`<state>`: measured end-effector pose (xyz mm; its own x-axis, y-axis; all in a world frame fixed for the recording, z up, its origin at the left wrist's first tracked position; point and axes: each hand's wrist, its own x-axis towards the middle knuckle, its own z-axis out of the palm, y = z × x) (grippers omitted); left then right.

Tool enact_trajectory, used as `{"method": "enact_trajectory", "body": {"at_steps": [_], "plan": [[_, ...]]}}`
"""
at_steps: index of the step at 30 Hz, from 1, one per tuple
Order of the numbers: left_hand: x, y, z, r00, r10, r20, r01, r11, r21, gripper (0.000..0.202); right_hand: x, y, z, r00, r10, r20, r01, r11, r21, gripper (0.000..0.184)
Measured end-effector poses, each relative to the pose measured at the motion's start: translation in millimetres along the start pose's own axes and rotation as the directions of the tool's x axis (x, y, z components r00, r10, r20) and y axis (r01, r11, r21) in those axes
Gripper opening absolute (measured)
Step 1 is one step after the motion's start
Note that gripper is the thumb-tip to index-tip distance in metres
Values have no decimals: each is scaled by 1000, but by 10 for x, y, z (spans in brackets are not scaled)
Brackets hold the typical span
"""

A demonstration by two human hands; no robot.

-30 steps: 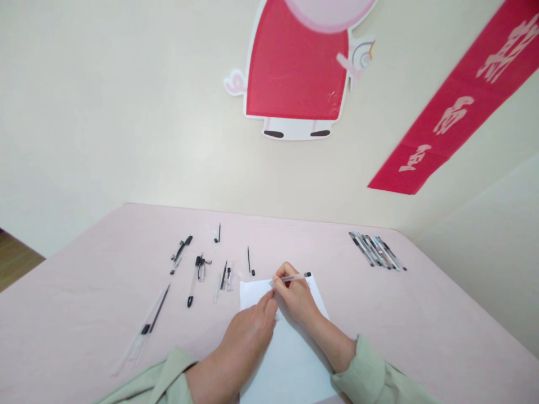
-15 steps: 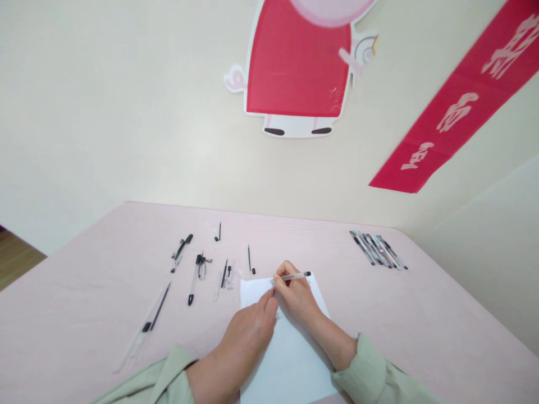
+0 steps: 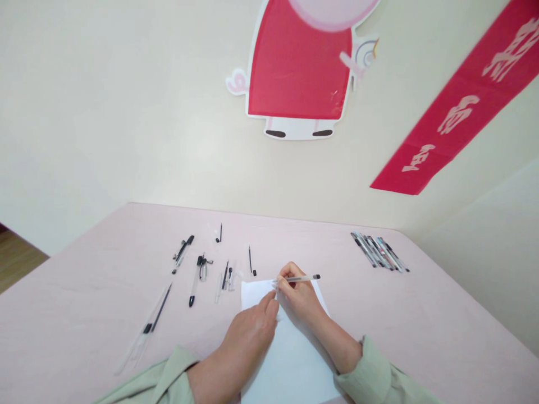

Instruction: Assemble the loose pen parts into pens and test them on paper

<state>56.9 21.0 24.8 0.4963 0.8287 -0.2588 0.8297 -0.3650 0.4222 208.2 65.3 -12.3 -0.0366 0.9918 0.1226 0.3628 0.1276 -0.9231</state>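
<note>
My right hand [image 3: 297, 292] grips a clear pen [image 3: 304, 278] with a black end. Its tip is low over the upper part of a white sheet of paper [image 3: 290, 359], half hidden by my fingers; whether it touches the paper I cannot tell. Flat on the sheet rests my left hand [image 3: 252, 331], its fingers stretched toward the pen tip and holding nothing. Some small marks show on the paper beside the left fingertips.
Loose pen parts lie left of the paper: a dark refill [image 3: 162, 307], a clear barrel [image 3: 194, 283] and several caps. Several pens [image 3: 379, 252] sit in a row at the right on the pink tabletop [image 3: 421, 331]. A wall [image 3: 189, 163] stands behind.
My right hand and the pen have shifted slightly to the right. The left hand stays on the paper, and the view has tilted a little.
</note>
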Motion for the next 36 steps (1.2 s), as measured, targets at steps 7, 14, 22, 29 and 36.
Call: {"method": "enact_trajectory", "body": {"at_steps": [7, 14, 22, 29, 36], "plan": [[6, -55, 28, 999, 37, -39, -40, 996, -79, 41, 20, 4, -38, 999, -13, 50, 13, 1000, 3, 6], [28, -103, 99, 996, 53, -69, -60, 994, -96, 43, 8, -55, -68, 998, -2, 64, 2, 1000, 8, 10], [25, -134, 145, 989, 70, -127, -90, 984, -155, 39, 34, -64, -77, 997, 69, 38, -76, 965, 251, 19], [133, -244, 156, 959, -99, -265, -137, 656, -742, 11, 48, -91, -103, 978, 162, 129, -207, 745, 635, 22], [230, -291, 127, 940, -172, -295, -211, 387, -898, 31, 46, -120, -116, 975, 154, 163, -223, 734, 641, 25]]}}
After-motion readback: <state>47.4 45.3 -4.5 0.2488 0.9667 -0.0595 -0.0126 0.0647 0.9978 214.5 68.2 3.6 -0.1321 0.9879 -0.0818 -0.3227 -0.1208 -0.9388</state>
